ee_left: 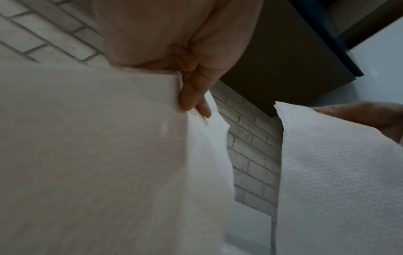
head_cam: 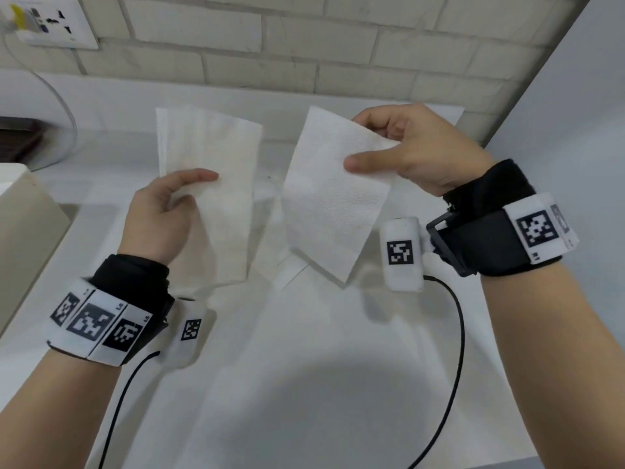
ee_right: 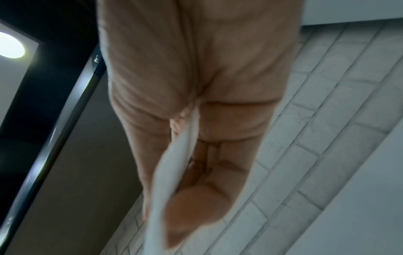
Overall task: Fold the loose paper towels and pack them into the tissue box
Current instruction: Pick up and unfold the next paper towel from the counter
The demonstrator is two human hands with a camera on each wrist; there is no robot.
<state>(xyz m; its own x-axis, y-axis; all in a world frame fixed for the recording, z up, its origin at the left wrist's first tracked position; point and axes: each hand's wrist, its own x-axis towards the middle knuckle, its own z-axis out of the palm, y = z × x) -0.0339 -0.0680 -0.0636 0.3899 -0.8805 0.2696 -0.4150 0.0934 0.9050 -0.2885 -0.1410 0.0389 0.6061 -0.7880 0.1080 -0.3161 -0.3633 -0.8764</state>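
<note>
Two white paper towels hang above the white table (head_cam: pixel 304 384), one in each hand. My left hand (head_cam: pixel 169 211) pinches the left towel (head_cam: pixel 216 157) at its left edge, thumb on the front and fingers behind; the same sheet (ee_left: pixel 98 155) fills the left wrist view under my curled fingers (ee_left: pixel 194 96). With thumb in front and fingers behind, my right hand (head_cam: pixel 399 147) pinches the right towel (head_cam: pixel 331 204) near its top right corner. That towel (ee_right: pixel 172 172) appears edge-on in the right wrist view. The cream corner at the far left (head_cam: pixel 23 231) may be the tissue box.
More flat white paper (head_cam: pixel 291 275) lies on the table beneath the held sheets. A brick wall (head_cam: pixel 304 45) with a power socket (head_cam: pixel 50 22) stands behind. Black cables (head_cam: pixel 456 350) trail from both wrist cameras across the table.
</note>
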